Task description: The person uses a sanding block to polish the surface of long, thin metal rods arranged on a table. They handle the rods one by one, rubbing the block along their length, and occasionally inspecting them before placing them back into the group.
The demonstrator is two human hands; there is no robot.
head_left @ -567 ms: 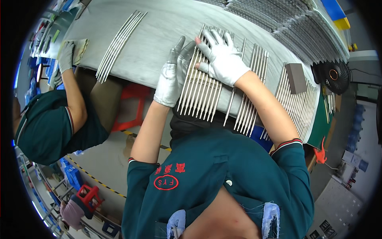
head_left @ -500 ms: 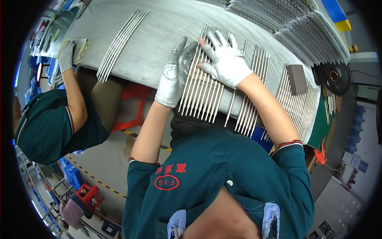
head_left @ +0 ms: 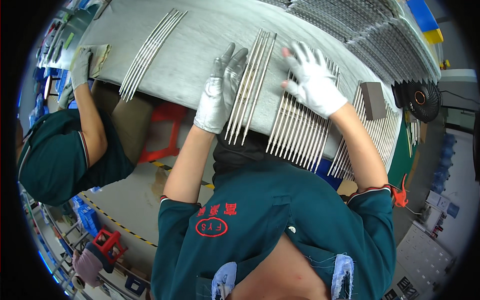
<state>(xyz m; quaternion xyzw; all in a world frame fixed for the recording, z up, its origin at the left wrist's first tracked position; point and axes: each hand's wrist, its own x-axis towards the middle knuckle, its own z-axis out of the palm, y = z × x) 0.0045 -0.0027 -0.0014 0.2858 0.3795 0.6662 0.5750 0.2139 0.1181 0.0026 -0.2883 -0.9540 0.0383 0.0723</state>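
While fingers [head_left: 292, 61] cover rods [head_left: 295, 130], the shirt [head_left: 255, 225] bears lettering [head_left: 211, 227].

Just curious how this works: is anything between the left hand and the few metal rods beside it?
Nothing visible: the gloved left hand is close alongside those few slim metal rods, though whether they touch is unclear.

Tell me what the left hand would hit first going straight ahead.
Probably nothing in view: the left hand points alongside the metal rods over the grey tabletop; depth is unclear.
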